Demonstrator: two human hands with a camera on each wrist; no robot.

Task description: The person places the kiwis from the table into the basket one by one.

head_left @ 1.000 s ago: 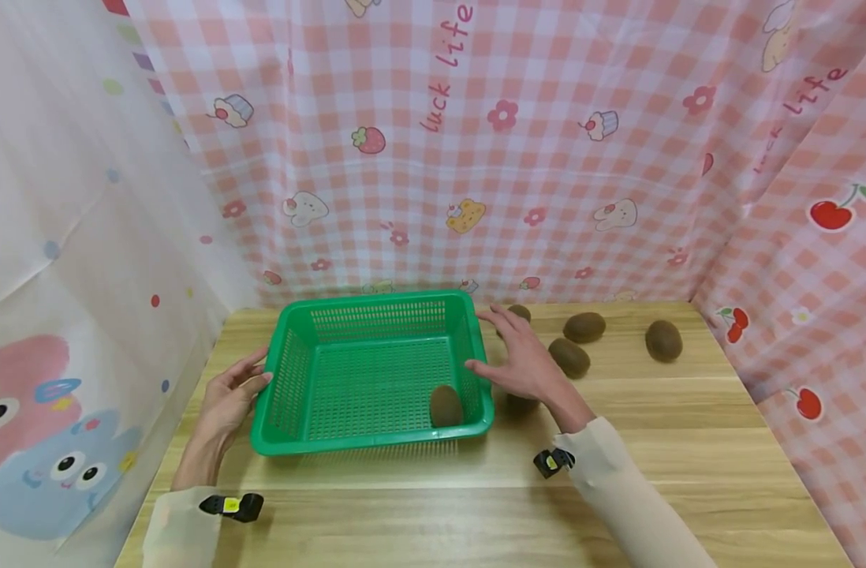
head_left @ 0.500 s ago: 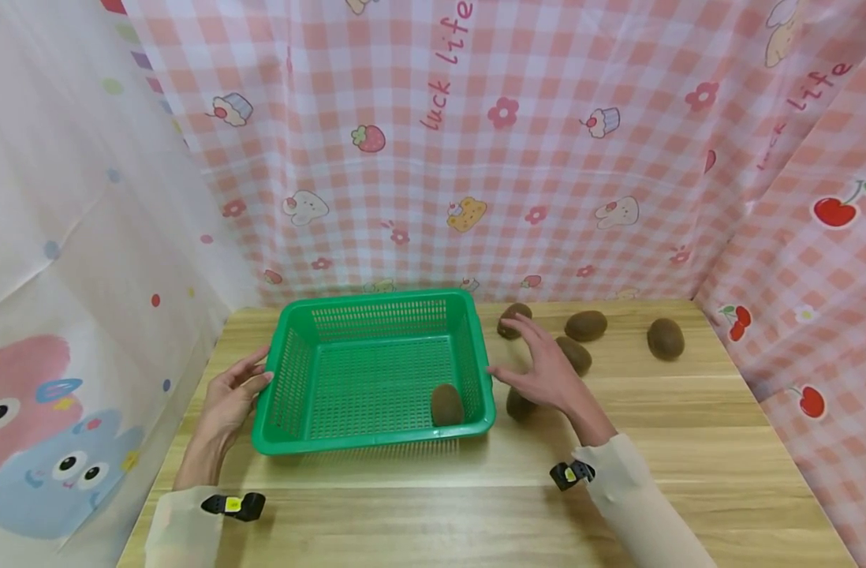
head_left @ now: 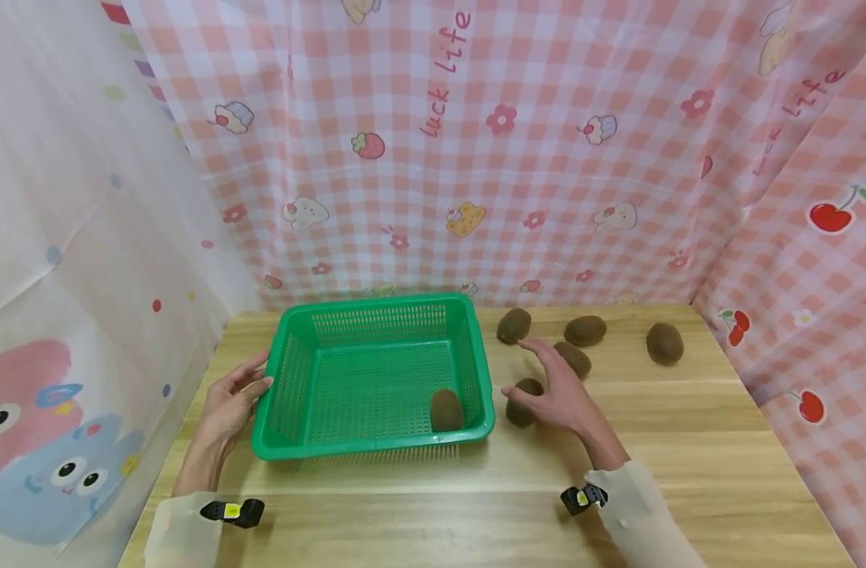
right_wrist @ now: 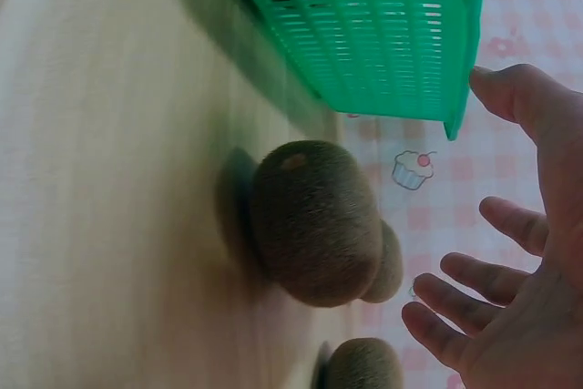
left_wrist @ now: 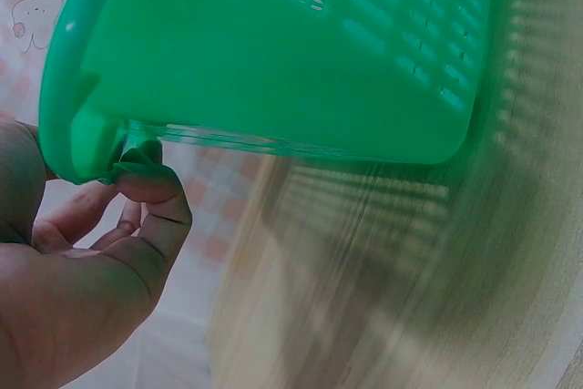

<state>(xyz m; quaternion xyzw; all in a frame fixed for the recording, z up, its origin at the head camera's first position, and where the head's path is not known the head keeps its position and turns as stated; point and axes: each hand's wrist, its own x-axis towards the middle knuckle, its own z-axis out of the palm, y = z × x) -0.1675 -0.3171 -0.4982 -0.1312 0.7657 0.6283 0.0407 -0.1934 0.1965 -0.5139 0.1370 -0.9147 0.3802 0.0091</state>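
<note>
In the head view, a green plastic basket (head_left: 376, 447) stands on the table with one brown kiwi (head_left: 446, 410) in its near right corner. My left hand (head_left: 223, 406) holds the basket's left side, thumb and curled fingers at the rim, which the left wrist view shows as a pinch on the rim's edge. Spread over a kiwi (head_left: 521, 412) just right of the basket, my right hand (head_left: 566, 397) partly covers that fruit. Its fingers are apart and grip nothing. From the right wrist, a large kiwi (right_wrist: 314, 225) shows in front of the open palm.
Farther back on the wooden table (head_left: 405, 521) lie more kiwis: one near the basket's far right corner (head_left: 514, 326), one behind my right hand (head_left: 576, 360), one by the back edge (head_left: 585, 330), and one farther right (head_left: 664, 343). Checked cloth (head_left: 433, 173) hangs behind.
My right hand has left the basket's right rim and moved right and toward me, over the nearest loose kiwi. The left hand and the basket stay in place.
</note>
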